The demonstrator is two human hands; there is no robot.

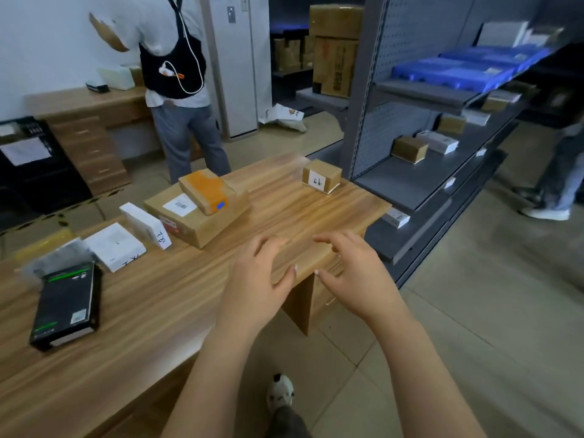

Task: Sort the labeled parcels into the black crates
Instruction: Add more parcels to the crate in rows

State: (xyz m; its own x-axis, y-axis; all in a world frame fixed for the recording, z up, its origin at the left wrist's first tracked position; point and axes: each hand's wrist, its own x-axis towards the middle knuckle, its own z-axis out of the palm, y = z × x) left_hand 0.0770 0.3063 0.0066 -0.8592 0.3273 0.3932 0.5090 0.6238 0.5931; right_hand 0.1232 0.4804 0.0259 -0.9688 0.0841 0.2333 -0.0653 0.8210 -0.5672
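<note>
We note: tabletop (158, 295) streaky tan wood grain; small box (328, 172) brown, white label (317, 182); flat box (66, 308) black, green stripes; crate (38, 178) black.

Small brown box (321, 180): upright at the far right of the desk (158, 295), white handwritten label facing forward. Flat brown carton (189, 227): lies mid-desk, printed label on top. Orange-taped box (207, 191): stacked on the carton. Two white boxes (145, 226) (115, 246): beside the carton, handwritten labels. Black box (66, 308): lies flat at near left. Black crate (34, 165): on the floor beyond the desk, far left.
</note>
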